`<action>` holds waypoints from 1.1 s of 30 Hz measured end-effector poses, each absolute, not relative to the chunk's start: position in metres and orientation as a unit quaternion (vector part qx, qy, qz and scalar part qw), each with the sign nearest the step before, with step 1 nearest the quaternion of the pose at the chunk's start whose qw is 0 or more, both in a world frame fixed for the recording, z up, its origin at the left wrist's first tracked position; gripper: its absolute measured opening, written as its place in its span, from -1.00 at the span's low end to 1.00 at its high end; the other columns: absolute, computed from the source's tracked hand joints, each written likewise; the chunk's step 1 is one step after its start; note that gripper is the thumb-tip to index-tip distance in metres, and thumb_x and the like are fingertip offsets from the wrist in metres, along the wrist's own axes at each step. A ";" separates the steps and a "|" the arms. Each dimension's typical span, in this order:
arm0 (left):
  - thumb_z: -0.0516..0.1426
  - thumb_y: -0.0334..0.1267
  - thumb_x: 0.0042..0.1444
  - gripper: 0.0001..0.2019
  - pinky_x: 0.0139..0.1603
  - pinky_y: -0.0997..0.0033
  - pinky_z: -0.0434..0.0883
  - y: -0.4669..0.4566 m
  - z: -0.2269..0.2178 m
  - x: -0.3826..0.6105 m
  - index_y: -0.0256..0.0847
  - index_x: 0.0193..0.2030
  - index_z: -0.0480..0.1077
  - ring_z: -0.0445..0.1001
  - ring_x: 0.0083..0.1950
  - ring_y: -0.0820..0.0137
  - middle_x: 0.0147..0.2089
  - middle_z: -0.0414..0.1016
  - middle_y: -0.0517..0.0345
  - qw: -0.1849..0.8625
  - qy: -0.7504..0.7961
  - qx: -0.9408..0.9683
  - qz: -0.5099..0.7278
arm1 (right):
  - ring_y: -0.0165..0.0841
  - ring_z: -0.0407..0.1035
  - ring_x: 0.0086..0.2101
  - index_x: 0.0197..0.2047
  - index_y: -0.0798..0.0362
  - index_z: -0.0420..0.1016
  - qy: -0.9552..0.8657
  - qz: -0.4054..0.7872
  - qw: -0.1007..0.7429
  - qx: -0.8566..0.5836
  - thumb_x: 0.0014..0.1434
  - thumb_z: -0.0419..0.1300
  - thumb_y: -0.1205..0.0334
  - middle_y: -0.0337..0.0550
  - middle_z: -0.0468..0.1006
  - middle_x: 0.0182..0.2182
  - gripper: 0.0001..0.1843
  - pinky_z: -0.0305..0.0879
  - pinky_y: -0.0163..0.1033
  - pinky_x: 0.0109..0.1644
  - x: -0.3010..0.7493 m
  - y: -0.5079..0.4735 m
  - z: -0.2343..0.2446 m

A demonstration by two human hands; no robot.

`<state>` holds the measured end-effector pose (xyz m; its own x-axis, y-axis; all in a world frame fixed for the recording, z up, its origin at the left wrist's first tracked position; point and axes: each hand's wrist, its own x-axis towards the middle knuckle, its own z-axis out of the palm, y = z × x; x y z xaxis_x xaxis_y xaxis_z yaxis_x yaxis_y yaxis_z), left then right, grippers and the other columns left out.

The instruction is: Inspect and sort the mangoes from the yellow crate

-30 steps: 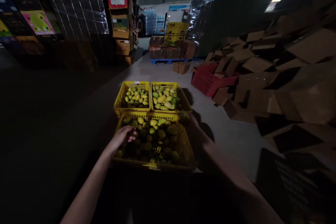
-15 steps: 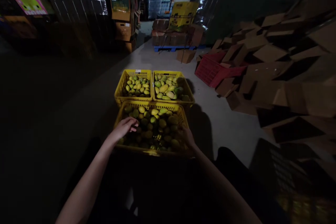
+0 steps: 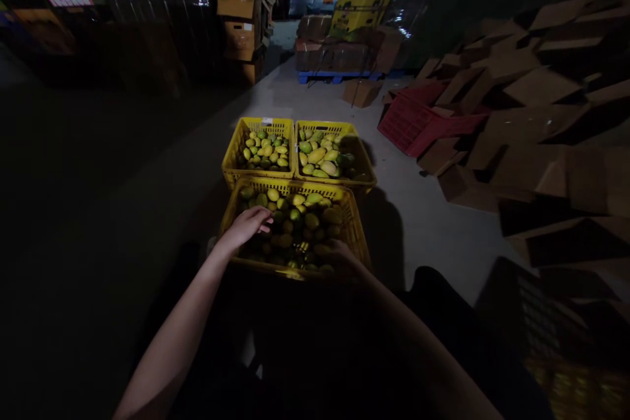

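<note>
In front of me stands a yellow plastic crate [image 3: 361, 236] holding many green and yellow mangoes [image 3: 312, 221]. My left hand [image 3: 250, 223] hovers over the crate's left side, fingers loosely bent and a little apart, with nothing seen in them. Deep in shadow, my right hand [image 3: 338, 252] reaches over the mangoes at the right of the same crate. Its fingers are too dark to make out. Behind it, side by side, are a left yellow crate [image 3: 227, 161] of smaller mangoes and a right yellow crate [image 3: 365, 167] of larger, longer ones.
Flattened and open cardboard boxes [image 3: 531, 164] pile up on the right, around a tipped red crate [image 3: 413, 121]. A blue pallet [image 3: 335, 77] carrying boxes stands farther back. Stacked cartons [image 3: 239, 39] rise at back left. Grey floor [image 3: 388, 190] runs between.
My right hand has moved left, inward from the crate's right side over the mangoes. My left hand stays above the left side. The whole view has shifted slightly.
</note>
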<state>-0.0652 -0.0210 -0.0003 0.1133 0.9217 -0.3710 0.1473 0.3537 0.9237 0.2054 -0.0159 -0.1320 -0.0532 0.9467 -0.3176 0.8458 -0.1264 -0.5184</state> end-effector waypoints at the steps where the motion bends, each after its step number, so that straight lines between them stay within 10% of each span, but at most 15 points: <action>1: 0.09 -0.16 -0.01 -0.81 -0.31 0.45 0.27 -0.022 0.000 -0.059 -0.21 -0.32 0.40 0.45 -0.33 0.39 -0.21 0.48 0.10 0.592 0.585 0.430 0.350 | -0.23 0.43 -0.28 -0.22 0.15 0.47 -0.659 0.328 0.113 -0.668 -0.07 0.22 0.34 -0.04 0.54 -0.32 -0.74 0.30 -0.27 -0.27 0.199 -0.012 -0.118; 8: -0.08 -0.08 0.12 -0.67 -0.15 0.19 0.40 -0.038 0.006 -0.027 -0.22 -0.18 0.36 0.47 -0.19 0.27 -0.14 0.44 -0.02 0.770 0.431 0.050 0.468 | -0.31 0.38 -0.08 0.00 0.03 0.33 -0.717 0.393 0.348 -0.458 0.02 0.23 0.12 -0.11 0.46 -0.07 -0.53 0.33 -0.22 -0.05 0.133 -0.010 0.008; 12: -0.09 -0.20 0.13 -0.73 -0.29 0.40 0.46 -0.034 0.014 -0.042 -0.26 -0.23 0.36 0.47 -0.35 0.40 -0.36 0.45 0.06 0.748 0.334 -0.076 0.568 | -0.29 0.41 -0.18 -0.16 0.06 0.44 -0.715 0.315 0.442 -0.441 0.06 0.18 0.06 -0.11 0.52 -0.21 -0.68 0.33 -0.18 -0.11 0.130 -0.011 0.033; 21: -0.04 -0.25 0.09 -0.79 -0.39 0.46 0.48 -0.030 0.016 -0.067 -0.28 -0.28 0.38 0.47 -0.38 0.42 -0.42 0.46 0.09 0.706 0.378 -0.101 0.590 | -0.29 0.43 -0.38 -0.44 0.12 0.48 -0.592 0.348 0.169 -0.707 0.01 0.24 0.35 -0.19 0.50 -0.53 -0.97 0.33 -0.25 -0.29 0.161 0.026 -0.121; 27: -0.03 -0.27 0.09 -0.80 -0.40 0.44 0.49 -0.027 0.017 -0.065 -0.27 -0.29 0.38 0.49 -0.38 0.41 -0.43 0.47 0.08 0.698 0.393 -0.110 0.589 | -0.34 0.40 -0.20 -0.03 0.12 0.36 -0.558 0.338 0.131 -0.747 0.22 0.10 0.12 -0.10 0.45 -0.12 -0.68 0.39 -0.12 -0.15 0.137 0.064 -0.193; 33: 0.00 -0.28 0.06 -0.81 -0.41 0.42 0.50 -0.024 0.023 -0.061 -0.27 -0.28 0.39 0.49 -0.39 0.40 -0.41 0.48 0.06 0.698 0.409 -0.118 0.577 | -0.22 0.39 -0.14 0.08 0.19 0.27 -0.594 0.316 0.127 -0.729 0.17 0.13 0.20 0.10 0.46 -0.11 -0.57 0.30 -0.11 -0.07 0.117 0.094 -0.211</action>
